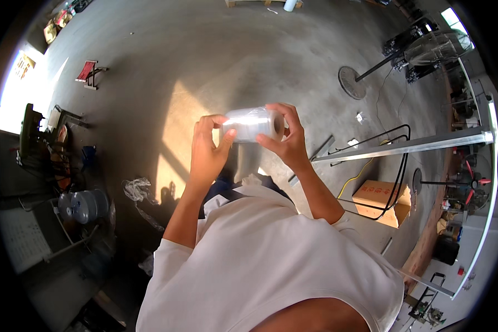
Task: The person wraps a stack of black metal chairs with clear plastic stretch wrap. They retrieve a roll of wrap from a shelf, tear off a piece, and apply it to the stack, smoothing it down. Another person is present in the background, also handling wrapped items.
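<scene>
1. Dark green machinery point(31, 131) stands at the far left, near a bright opening.
2. A folding stool with a red seat point(87, 71) stands farther off on the concrete floor point(232, 61).
3. A bluish clear water-cooler bottle point(92, 205) lies on its side at the left.
4. Crumpled clear plastic sheeting point(137, 190) lies on the floor, right of the bottle.
5. The left hand point(207, 146) has its grip clamped on the left end of the stretch-film roll, thumb on the near side.
6. The stretch-film roll point(250, 124), clear and shiny, is held level above the floor, in front of the white T-shirt point(265, 249); its hollow core faces right.
7. The right hand point(293, 145) has its grip clamped on the roll's right end, fingers over the top, thumb below the core opening.
8. A brown cardboard box point(371, 202) with red printing sits below a silver metal bar point(404, 148).
9. A pedestal fan point(434, 48) stands at the upper right; a red-bladed fan point(471, 181) stands nearer.
</scene>
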`<state>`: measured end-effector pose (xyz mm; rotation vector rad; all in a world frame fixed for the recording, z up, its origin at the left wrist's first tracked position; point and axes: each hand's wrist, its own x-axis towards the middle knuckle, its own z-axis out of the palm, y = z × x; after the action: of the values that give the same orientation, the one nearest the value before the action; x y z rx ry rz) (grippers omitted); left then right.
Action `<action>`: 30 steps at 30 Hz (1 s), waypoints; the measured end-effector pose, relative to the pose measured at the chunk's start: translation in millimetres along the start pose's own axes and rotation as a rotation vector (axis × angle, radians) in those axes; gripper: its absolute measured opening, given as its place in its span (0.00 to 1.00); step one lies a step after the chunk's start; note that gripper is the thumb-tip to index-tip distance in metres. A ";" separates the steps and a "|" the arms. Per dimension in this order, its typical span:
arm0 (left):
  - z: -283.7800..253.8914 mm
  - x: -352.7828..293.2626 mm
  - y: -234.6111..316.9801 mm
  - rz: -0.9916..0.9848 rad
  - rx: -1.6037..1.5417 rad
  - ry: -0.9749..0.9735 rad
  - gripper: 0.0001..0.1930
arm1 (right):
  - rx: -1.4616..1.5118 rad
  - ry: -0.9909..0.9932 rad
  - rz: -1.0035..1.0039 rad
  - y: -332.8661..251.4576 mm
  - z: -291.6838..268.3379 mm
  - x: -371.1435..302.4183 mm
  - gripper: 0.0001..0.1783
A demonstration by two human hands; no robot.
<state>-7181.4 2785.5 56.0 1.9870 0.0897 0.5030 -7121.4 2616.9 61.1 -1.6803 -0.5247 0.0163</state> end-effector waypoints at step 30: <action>309.7 673.3 -104.8 0.171 -0.252 0.078 0.04 | 0.605 -0.121 0.354 232.5 -213.1 589.3 0.44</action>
<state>-6433.3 2760.7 56.1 1.7363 -0.0926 0.6690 -6453.3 2603.1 48.9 -1.1592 -0.2651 0.4900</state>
